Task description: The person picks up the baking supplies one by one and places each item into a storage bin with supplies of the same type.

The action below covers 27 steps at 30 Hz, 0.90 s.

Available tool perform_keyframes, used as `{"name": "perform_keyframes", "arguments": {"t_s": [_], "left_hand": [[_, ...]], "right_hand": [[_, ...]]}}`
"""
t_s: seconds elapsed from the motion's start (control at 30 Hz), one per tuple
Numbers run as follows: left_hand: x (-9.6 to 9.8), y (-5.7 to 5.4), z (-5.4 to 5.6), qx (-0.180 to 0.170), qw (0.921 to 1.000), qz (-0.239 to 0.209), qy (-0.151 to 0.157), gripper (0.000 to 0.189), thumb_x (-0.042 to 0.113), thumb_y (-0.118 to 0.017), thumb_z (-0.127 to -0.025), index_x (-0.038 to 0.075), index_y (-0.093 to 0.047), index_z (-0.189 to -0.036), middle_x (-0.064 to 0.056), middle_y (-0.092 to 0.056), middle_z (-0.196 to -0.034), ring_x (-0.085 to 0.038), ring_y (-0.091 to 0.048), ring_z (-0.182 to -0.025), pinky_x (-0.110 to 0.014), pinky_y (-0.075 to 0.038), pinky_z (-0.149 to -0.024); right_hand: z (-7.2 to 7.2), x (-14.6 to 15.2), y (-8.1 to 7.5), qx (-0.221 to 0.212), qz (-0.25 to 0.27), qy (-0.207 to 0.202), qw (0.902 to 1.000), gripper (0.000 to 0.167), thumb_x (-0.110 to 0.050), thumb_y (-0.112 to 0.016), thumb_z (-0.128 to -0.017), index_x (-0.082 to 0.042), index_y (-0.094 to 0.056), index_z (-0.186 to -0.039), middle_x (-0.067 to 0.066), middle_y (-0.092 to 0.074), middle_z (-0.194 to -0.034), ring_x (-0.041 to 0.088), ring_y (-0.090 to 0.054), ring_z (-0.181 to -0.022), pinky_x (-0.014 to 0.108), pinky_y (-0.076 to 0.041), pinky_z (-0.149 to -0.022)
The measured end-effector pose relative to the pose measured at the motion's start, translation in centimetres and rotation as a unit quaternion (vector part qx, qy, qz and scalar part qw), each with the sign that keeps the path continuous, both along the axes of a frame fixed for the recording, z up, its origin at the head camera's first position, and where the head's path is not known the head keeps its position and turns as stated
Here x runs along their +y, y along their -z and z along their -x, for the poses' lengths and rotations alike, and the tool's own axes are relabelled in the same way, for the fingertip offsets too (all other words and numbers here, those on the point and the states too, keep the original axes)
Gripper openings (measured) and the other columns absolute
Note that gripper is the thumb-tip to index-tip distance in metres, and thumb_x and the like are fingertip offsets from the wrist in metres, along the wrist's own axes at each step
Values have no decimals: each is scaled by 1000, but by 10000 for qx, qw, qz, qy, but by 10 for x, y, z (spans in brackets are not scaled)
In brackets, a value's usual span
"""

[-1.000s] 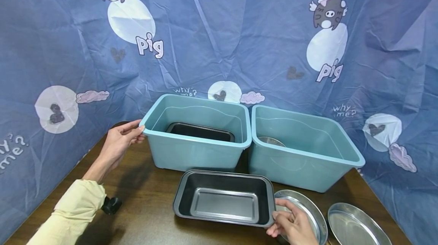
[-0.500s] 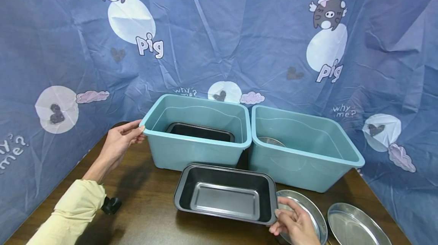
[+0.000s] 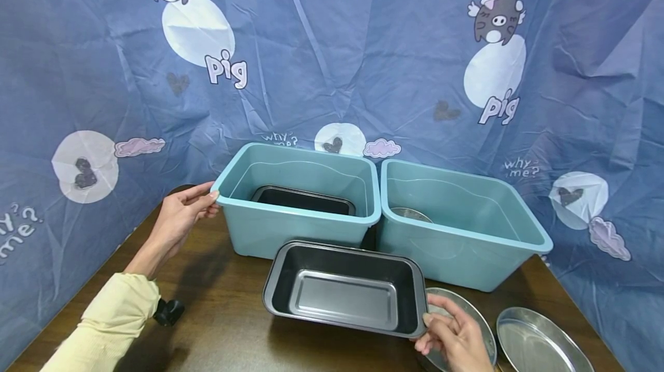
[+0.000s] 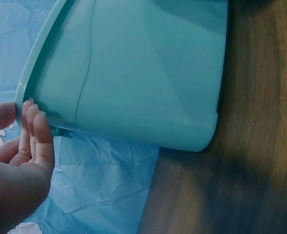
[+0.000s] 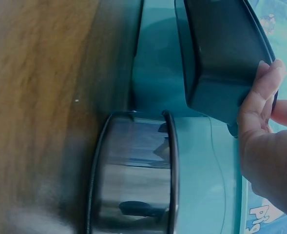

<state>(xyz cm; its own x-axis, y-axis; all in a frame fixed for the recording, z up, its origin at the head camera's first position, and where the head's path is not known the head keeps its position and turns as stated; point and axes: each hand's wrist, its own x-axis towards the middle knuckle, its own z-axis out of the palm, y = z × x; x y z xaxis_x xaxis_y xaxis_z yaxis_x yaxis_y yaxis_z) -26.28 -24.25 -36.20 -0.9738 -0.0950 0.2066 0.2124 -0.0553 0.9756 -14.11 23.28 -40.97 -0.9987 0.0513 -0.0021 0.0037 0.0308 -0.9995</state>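
My left hand [image 3: 181, 213] pinches the front left corner of the left blue-green plastic bin [image 3: 295, 230], thumb over the rim, as the left wrist view also shows. In that bin lies a dark rectangular pan [image 3: 306, 201], partly hidden by the front wall. My right hand [image 3: 453, 334] grips the right end of a dark metal loaf pan [image 3: 344, 300] by its rim. The loaf pan is tilted, raised above the table in front of the bins; its underside shows in the right wrist view, with fingers [image 5: 262, 92] under the rim.
A second blue-green bin [image 3: 441, 254] stands on the right with a round metal pan [image 3: 412, 214] inside. Near my right hand sits a shiny round pan [image 3: 485, 331], and another round pan [image 3: 539, 340] lies farther right on the brown wooden table [image 3: 218, 314]. A blue printed cloth hangs behind.
My right hand has moved slightly right and up with the loaf pan, whose far edge is now higher in view. The left hand stays on the bin's corner.
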Motion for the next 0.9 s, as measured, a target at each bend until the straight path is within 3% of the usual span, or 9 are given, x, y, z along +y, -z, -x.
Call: {"name": "perform_keyframes", "arguments": {"t_s": [0.17,0.37,0.53,0.63,0.9], "left_hand": [[0,0,0,31,10000,34,-10,59,8,-63,-104,-20,-36,-148,9,-70,-87,-4,-66,-75,-18,-56,-70],[-1,0,-1,14,10000,-8,-6,59,8,-63,-104,-20,-36,-148,9,-70,-87,-4,-66,-75,-18,-56,-70],[-1,0,-1,-25,10000,-79,-3,58,7,-63,-104,-20,-37,-148,8,-71,-87,-4,-66,-75,-18,-56,-69],[-1,0,-1,-21,10000,-97,-5,58,7,-63,-104,-20,-37,-148,8,-71,-87,-4,-66,-75,-18,-56,-69],[0,0,-1,9,10000,-31,-16,58,7,-63,-104,-20,-37,-148,9,-71,-87,-4,-66,-75,-18,-56,-69]], "right_hand": [[0,0,1,424,297,34,9987,39,11,-54,-96,20,-46,-133,22,-71,-79,18,-63,-52,28,-55,-49],[-2,3,-1,983,666,-267,9926,30,16,-50,-95,15,-54,-124,23,-71,-79,15,-63,-51,25,-54,-48],[-2,2,-7,957,661,-368,9925,30,14,-52,-95,7,-58,-124,23,-71,-79,15,-64,-52,25,-55,-49],[-2,2,-9,965,688,-424,9920,29,14,-52,-96,9,-57,-124,24,-71,-80,16,-65,-53,25,-56,-50],[-4,0,-18,749,653,-52,9950,29,12,-55,-96,10,-56,-125,24,-72,-85,17,-64,-53,26,-56,-50]]}}
